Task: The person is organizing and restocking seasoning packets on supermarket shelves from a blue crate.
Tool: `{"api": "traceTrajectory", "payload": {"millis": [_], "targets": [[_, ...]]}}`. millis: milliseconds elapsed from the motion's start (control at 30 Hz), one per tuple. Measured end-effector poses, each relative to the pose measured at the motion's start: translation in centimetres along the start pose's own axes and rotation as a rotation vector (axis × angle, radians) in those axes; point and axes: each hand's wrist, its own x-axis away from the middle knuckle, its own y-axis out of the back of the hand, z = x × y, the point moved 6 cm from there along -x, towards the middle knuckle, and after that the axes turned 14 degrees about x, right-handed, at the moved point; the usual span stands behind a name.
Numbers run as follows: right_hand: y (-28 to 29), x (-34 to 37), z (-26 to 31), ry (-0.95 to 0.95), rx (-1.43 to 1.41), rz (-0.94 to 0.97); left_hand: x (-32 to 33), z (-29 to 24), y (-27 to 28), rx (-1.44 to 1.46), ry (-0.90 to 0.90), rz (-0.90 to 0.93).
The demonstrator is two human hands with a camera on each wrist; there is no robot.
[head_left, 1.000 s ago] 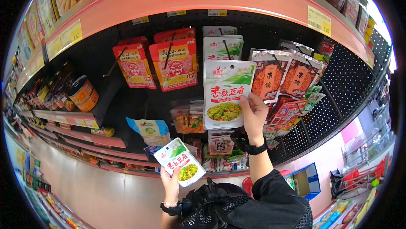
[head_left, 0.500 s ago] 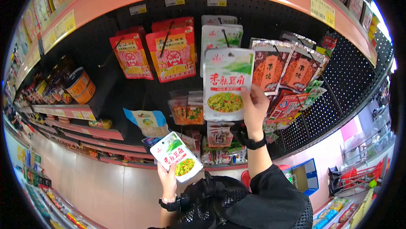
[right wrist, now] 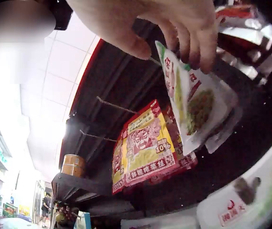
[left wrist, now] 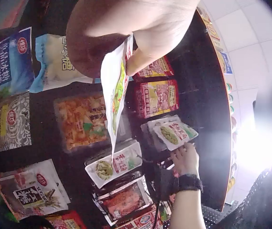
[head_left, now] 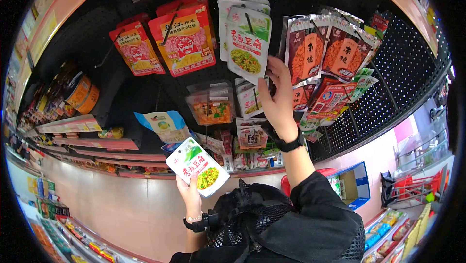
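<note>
Pinched by its lower left corner in my left hand [head_left: 190,196] is a white-and-green packet [head_left: 198,167] with a picture of green food. An identical packet [head_left: 248,49] hangs at the front of a row on a hook, slightly tilted. My right hand [head_left: 278,100] is at its lower right edge, fingers spread and loosely bent; in the left wrist view the fingertips of that hand [left wrist: 186,160] meet the packet's edge [left wrist: 175,135]. Another such packet [head_left: 250,99] sits lower, behind my right fingers. Whether my right fingertips press the hanging packet, I cannot tell.
Red-and-yellow packets [head_left: 182,39] hang to the left, brown packets [head_left: 307,51] to the right. Lower hooks carry a clear orange-coloured pack [head_left: 211,107] and a blue-and-white bag [head_left: 165,125]. A blue box [head_left: 357,185] stands at the lower right.
The packet that my right hand pinched now hangs farther back on the hook, and the fingers have loosened and spread. The shelf appears higher in view. My left hand keeps its packet.
</note>
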Motion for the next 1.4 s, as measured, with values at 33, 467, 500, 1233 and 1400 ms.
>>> {"api": "traceTrajectory", "payload": {"millis": [33, 467, 500, 1233, 1400], "targets": [[0.7, 0.8, -0.3, -0.01, -0.045, -0.062, -0.1, 0.0, 0.1, 0.014, -0.01, -0.017], [-0.4, 17.3, -6.1, -0.238, 0.005, 0.896, -1.0, 6.7, -7.4, -0.111, 0.315, 0.387], [0.0, 17.9, -6.2, -0.229, -0.014, 0.884, -0.7, 7.3, -8.3, -0.116, 0.347, 0.429], [5.0, 21.0, -8.7, -0.669, -0.083, 0.681, -6.7, 8.2, -18.0, -0.171, 0.143, 0.665], [5.2, 22.6, -9.9, -0.738, 0.003, 0.721, -7.3, 7.4, -19.2, -0.154, 0.019, 0.663]]}}
